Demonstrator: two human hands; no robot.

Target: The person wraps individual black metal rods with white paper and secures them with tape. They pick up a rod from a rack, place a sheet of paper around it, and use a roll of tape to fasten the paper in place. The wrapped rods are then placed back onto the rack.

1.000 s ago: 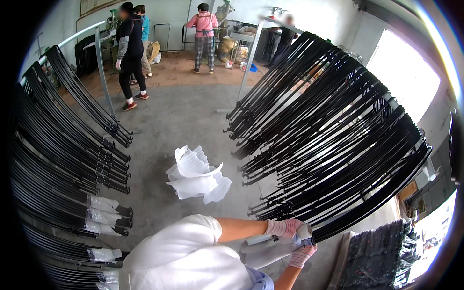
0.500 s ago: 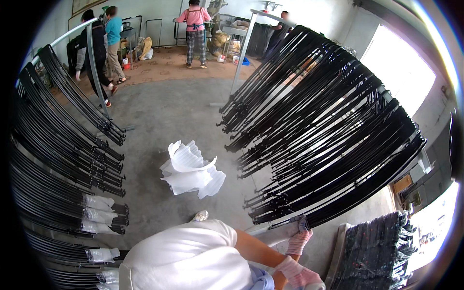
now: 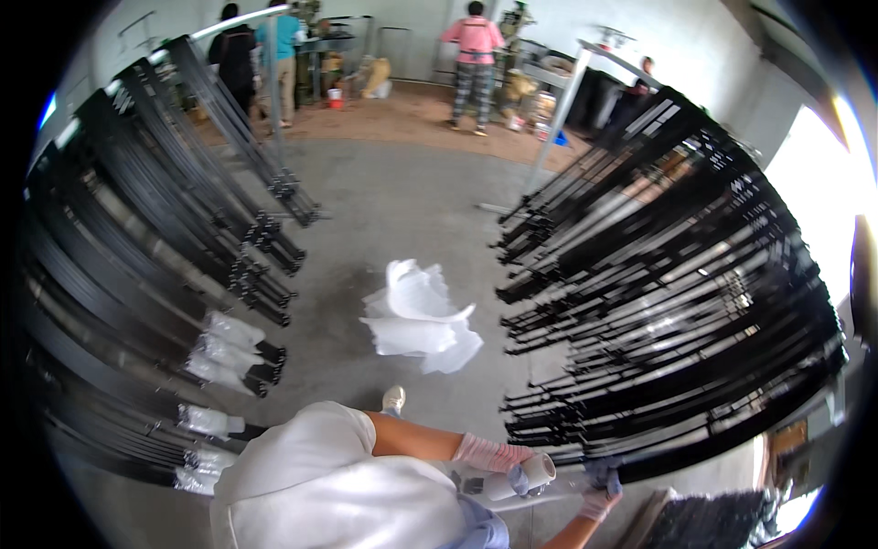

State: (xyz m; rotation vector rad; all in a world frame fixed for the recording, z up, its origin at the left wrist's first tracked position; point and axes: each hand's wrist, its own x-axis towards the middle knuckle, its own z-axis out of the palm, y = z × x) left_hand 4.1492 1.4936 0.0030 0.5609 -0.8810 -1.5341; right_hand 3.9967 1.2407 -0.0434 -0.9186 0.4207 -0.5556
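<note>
My left hand (image 3: 519,476), in a glove with a pink striped cuff and grey fingers, is closed round a roll of clear plastic film (image 3: 541,469). A pale band of film (image 3: 565,485) stretches from the roll toward my right hand (image 3: 604,483). That hand, in a similar glove, is closed at the lower ends of the nearest black rods (image 3: 658,465) on the right rack; its fingers are partly blurred. Crumpled white foam sheets (image 3: 422,320) lie on the floor ahead of me.
Long black rods (image 3: 137,220) hang on the left rack, several with film-wrapped ends (image 3: 224,352). The right rack's metal post (image 3: 560,110) stands farther off. A stack of dark wrapped bundles (image 3: 709,522) sits at lower right. Several people are at the far side, one in a pink top (image 3: 473,41).
My view has turned left, shifting the scene rightward. My left hand has come from below my right hand to its left, bringing the film roll into sight. The right hand stays at the rod ends.
</note>
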